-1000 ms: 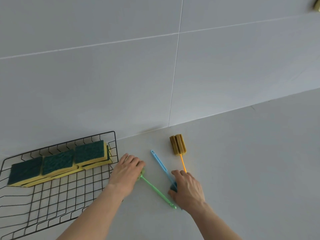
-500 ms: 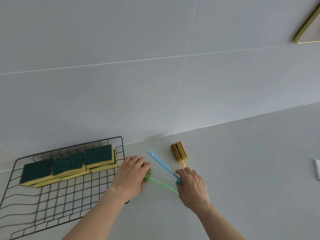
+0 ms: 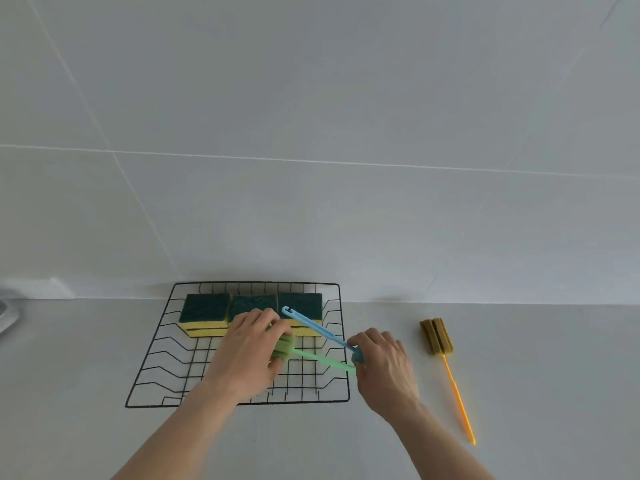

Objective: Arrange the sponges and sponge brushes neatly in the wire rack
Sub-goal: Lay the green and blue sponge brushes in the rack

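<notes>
- The pale grey bench (image 3: 519, 341) is filling the lower part of the view, meeting a white tiled wall (image 3: 311, 133) at 12 o'clock.
- The black wire rack (image 3: 152, 358) is lying flat on the bench just left of centre, its far edge close to the wall.
- Three sponges (image 3: 205, 308), dark green on top and yellow beneath, are sitting side by side along the rack's 12 o'clock edge, touching one another; a further yellow layer is showing under them.
- The left hand (image 3: 247, 351) is hovering over the middle of the rack, fingers curled around the green foam head of the green sponge brush (image 3: 313, 357), whose handle is pointing toward 3 o'clock.
- The right hand (image 3: 384, 365) is sitting at the rack's 3 o'clock edge, fingers closed over the head end of the blue sponge brush (image 3: 311, 323); its handle is slanting toward 10 o'clock, with the hooked tip over the rightmost sponge.
- The two handles are running close together near the right hand; whether that hand is also touching the green handle cannot be told.
- The orange sponge brush (image 3: 437, 336) is lying alone on the bench at 3 o'clock of the rack, well apart from it, brownish head toward the wall and thin handle trailing toward 5 o'clock.
</notes>
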{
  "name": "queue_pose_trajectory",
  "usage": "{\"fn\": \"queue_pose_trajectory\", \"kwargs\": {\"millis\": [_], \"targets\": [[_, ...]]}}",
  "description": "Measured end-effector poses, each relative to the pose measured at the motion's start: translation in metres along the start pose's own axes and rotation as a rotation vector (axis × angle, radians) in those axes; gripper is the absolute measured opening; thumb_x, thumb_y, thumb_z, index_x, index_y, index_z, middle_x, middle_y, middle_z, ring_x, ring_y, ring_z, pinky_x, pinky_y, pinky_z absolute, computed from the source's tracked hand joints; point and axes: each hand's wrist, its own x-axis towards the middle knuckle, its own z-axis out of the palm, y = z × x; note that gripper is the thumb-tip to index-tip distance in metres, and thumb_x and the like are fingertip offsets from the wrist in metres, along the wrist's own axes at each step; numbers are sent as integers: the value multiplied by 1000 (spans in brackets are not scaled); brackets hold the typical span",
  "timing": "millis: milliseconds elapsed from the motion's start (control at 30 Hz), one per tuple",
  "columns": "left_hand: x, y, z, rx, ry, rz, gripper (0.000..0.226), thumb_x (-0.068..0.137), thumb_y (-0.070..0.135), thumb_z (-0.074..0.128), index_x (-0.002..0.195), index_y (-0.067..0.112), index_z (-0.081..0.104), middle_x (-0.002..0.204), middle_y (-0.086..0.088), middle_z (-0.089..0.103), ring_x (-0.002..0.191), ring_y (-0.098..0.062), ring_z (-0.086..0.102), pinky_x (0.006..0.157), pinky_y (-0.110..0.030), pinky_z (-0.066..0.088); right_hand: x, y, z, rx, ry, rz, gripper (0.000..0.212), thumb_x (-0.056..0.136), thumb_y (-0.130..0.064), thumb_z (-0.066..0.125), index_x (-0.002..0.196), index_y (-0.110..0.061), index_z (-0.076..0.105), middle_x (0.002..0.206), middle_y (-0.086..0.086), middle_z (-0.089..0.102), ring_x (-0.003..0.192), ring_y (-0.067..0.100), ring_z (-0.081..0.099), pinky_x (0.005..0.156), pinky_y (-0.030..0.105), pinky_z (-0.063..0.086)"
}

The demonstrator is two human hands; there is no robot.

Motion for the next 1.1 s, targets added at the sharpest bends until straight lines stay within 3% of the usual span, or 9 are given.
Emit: {"fn": "queue_pose_trajectory", "kwargs": {"millis": [233,300,467,667,867,1100], "targets": [[-31,-46,-1,-37,-8,-79,48,82,39,71,127,36,56,124,14,49,116,-13,47,110,-35,34,13,-41,23,-73,-47,-72,41,85,-3,61,117,-29,62,105,-11,59,93,17,48,82,28,40],[-61,-122,16,-121,-61,-178,48,83,40,71,128,37,55,125,16,50,117,-13,47,111,-35,32,40,-99,78,-88,-102,-151,41,85,-4,63,117,-30,62,104,-11,59,93,17,48,84,29,41],[-70,-126,28,-147,-63,-171,50,85,42,72,129,39,49,127,19,48,117,-10,45,110,-31,32,39,-101,82,-135,-147,-148,45,85,-4,64,121,-31,59,111,-11,57,98,17,47,87,28,39],[-74,-152,44,-187,-104,-168,39,83,42,73,109,41,43,116,23,50,105,-4,46,106,-28,35,51,-120,106,-163,-215,-119,45,84,-5,66,121,-30,59,110,-10,58,99,17,47,89,30,41],[-71,-164,57,-174,-111,-152,37,80,49,74,108,38,54,110,23,61,106,-7,50,112,-34,29,57,-125,122,-189,-263,-110,46,83,-5,66,122,-29,60,110,-9,57,100,18,48,90,31,42],[-62,-161,63,-204,-144,-159,38,79,62,70,106,37,58,100,20,66,93,-7,49,92,-23,35,59,-123,128,-177,-286,-88,46,83,-3,66,121,-29,61,107,-10,57,96,17,47,86,30,42]]}}
